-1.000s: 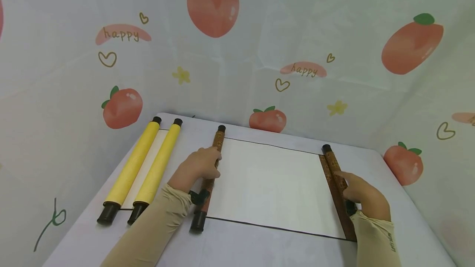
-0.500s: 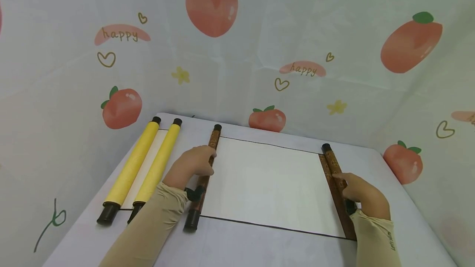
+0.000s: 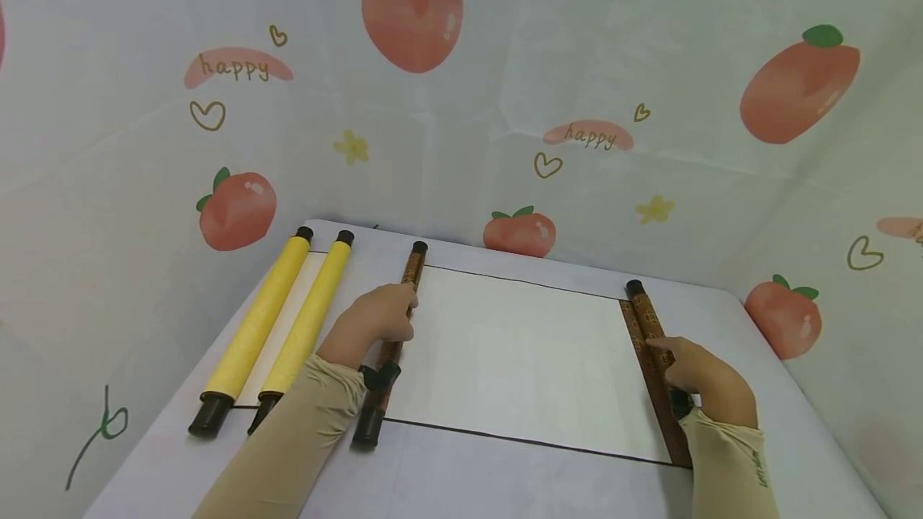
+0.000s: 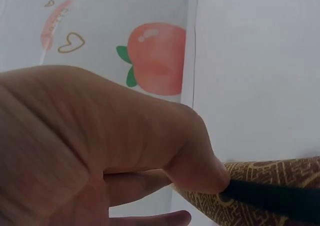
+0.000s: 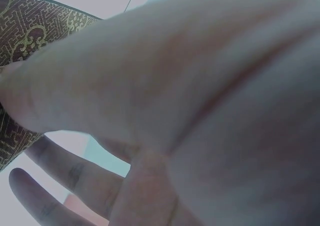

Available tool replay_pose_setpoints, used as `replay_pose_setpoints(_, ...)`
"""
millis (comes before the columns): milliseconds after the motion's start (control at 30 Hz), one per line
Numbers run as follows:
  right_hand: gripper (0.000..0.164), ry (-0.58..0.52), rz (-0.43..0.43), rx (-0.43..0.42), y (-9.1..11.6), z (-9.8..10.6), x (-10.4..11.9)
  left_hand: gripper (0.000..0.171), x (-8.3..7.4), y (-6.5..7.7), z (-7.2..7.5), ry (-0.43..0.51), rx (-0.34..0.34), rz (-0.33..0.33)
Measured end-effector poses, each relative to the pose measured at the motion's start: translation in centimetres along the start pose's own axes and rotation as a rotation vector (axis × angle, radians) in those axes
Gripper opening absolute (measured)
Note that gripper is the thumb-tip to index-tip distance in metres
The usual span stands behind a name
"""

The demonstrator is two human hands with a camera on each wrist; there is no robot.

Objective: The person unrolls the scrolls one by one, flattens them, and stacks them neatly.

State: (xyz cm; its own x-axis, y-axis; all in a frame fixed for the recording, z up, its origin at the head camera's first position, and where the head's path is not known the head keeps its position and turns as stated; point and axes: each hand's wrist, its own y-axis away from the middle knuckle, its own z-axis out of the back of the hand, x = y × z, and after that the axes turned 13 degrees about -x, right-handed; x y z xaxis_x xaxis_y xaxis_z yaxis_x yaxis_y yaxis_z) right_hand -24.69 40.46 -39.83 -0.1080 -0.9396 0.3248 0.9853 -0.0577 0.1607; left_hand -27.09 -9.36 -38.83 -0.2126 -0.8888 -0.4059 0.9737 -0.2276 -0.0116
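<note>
A brown patterned scroll lies partly unrolled, its white sheet (image 3: 519, 359) spread between two black-capped rollers. My left hand (image 3: 371, 319) grips the left roller (image 3: 414, 267) near its middle. In the left wrist view, the thumb (image 4: 200, 171) presses on the brown gold-figured roller (image 4: 265, 171). At the other end, my right hand (image 3: 714, 379) holds the right roller (image 3: 647, 317) between thumb and fingers. The right wrist view has that thumb (image 5: 30, 96) against the patterned roller (image 5: 35, 26), with other fingers (image 5: 75, 173) extended below it.
A second scroll with two yellow rollers (image 3: 306, 319) and black ends lies at the left of the white table (image 3: 461, 487). Behind the table hangs a pale cloth (image 3: 461, 118) printed with red fruit, hearts and the word "happy".
My left hand has moved slightly left with the left roller, so the exposed white sheet is a little wider. The right hand and right roller have stayed nearly still.
</note>
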Motion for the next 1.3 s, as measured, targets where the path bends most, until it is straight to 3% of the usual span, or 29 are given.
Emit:
replay_pose_setpoints(233,0.076,-0.011,0.004,0.003,0.1,0.0,0.0,0.063,0.3,0.2,0.4,0.013,0.011,0.038)
replay_pose_setpoints(567,0.077,-0.005,-0.014,0.013,-0.1,-0.1,-0.1,0.07,1.9,0.0,0.0,0.013,-0.031,0.08)
replay_pose_setpoints(1300,0.073,-0.008,0.021,0.001,-0.1,-0.3,0.1,0.075,1.1,0.9,0.7,0.054,-0.012,0.124)
